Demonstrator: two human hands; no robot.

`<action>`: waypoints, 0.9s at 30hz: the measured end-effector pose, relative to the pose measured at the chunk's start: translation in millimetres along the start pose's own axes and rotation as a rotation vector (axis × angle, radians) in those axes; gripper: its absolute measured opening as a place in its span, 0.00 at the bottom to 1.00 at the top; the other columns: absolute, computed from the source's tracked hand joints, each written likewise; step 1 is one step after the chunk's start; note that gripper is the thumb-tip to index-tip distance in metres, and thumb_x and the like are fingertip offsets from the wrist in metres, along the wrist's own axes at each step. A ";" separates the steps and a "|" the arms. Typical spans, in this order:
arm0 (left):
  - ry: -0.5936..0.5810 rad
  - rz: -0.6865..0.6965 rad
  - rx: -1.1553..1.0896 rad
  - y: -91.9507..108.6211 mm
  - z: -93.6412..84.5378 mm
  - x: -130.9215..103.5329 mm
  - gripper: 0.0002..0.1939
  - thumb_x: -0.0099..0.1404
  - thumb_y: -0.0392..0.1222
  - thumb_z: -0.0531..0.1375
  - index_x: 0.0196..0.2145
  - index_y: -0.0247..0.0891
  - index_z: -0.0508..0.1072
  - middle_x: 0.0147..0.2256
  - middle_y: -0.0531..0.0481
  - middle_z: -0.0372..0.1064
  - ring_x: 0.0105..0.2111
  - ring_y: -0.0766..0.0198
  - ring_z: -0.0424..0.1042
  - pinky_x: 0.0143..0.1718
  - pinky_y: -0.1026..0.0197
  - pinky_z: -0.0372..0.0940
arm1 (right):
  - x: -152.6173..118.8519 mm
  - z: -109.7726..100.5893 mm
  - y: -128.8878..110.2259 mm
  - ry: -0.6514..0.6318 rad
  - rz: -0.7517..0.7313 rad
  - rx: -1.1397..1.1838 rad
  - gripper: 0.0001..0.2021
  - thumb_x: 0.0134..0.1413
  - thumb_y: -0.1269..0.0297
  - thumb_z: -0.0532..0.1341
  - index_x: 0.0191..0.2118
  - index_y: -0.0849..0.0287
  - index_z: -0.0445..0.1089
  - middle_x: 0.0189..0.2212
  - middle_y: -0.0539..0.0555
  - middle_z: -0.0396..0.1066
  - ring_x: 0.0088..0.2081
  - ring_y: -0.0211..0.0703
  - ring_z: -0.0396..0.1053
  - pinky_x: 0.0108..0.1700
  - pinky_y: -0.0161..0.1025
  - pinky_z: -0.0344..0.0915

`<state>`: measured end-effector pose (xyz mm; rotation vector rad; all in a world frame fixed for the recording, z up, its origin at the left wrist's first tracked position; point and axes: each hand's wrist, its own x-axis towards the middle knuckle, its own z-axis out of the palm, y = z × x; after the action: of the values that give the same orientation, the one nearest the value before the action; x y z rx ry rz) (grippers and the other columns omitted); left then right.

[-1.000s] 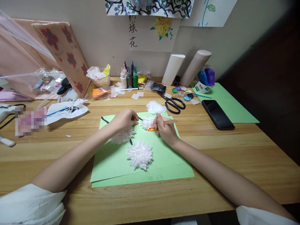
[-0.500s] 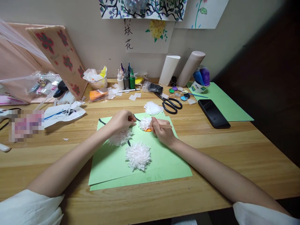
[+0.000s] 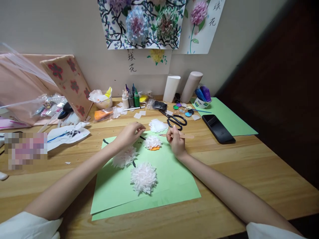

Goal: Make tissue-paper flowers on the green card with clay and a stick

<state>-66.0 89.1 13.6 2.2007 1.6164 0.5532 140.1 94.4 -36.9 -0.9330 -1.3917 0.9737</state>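
My right hand point(image 3: 176, 141) grips a wooden pencil point(image 3: 187, 136), its tip pointing left over the top edge of the green paper point(image 3: 174, 179). Just left of that hand is a small white tissue-paper flower point(image 3: 152, 142), with orange clay point(image 3: 155, 149) bare along its lower side. My left hand point(image 3: 131, 134) has its fingers pinched together above the paper, left of the small flower; anything between them is too small to tell. Beneath the left wrist lies a second white flower point(image 3: 124, 157), partly covered. The largest white flower point(image 3: 144, 178) sits nearest me. Dark stem strokes point(image 3: 106, 141) show on the paper.
White tissue squares point(image 3: 158, 125) are piled behind the paper, beside black-handled scissors point(image 3: 178, 121). A black phone point(image 3: 218, 128) lies at the right. Paint bottles point(image 3: 131, 99), a bag of orange clay point(image 3: 104, 114) and a tub point(image 3: 102, 101) stand at the back. Flower pictures point(image 3: 141, 25) hang on the wall.
My right hand with the pencil has drawn back from the small flower to the right, uncovering the orange clay. My left hand stays near the same place. The view has tilted up.
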 end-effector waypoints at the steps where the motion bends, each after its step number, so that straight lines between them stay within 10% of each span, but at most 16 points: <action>1: 0.009 -0.021 0.019 0.9 1.3 8.1 0.15 0.66 0.45 0.50 0.39 0.36 0.72 0.41 0.44 0.72 0.38 0.59 0.70 0.38 0.59 0.62 | 2.3 0.4 0.6 -0.003 0.029 0.030 0.29 0.61 0.44 0.44 0.14 0.56 0.53 0.11 0.45 0.50 0.13 0.32 0.48 0.17 0.35 0.48; 11: 0.060 -0.208 0.057 1.3 33.5 81.1 0.11 0.60 0.45 0.59 0.30 0.34 0.76 0.32 0.44 0.75 0.33 0.58 0.71 0.32 0.61 0.61 | 2.9 1.1 0.7 -0.036 0.099 0.072 0.29 0.59 0.41 0.44 0.15 0.57 0.54 0.11 0.45 0.51 0.14 0.31 0.48 0.18 0.34 0.47; 23: 0.261 -0.058 -0.012 6.7 -15.5 42.5 0.11 0.60 0.45 0.59 0.31 0.35 0.77 0.31 0.46 0.75 0.30 0.63 0.69 0.31 0.64 0.57 | 3.0 0.2 2.5 -0.060 0.081 0.087 0.29 0.59 0.43 0.44 0.14 0.57 0.54 0.11 0.45 0.50 0.14 0.31 0.48 0.18 0.34 0.47; 27: 0.070 -0.032 -0.265 23.1 -37.8 12.3 0.15 0.57 0.51 0.61 0.29 0.35 0.77 0.30 0.48 0.75 0.29 0.66 0.68 0.31 0.65 0.59 | -2.8 -1.7 -0.4 -0.244 0.081 0.103 0.30 0.61 0.46 0.43 0.12 0.57 0.54 0.08 0.44 0.47 0.11 0.31 0.45 0.17 0.34 0.44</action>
<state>-62.9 96.2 58.9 1.9780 1.5116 0.7938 141.9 91.7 -37.4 -0.8192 -1.4992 1.2418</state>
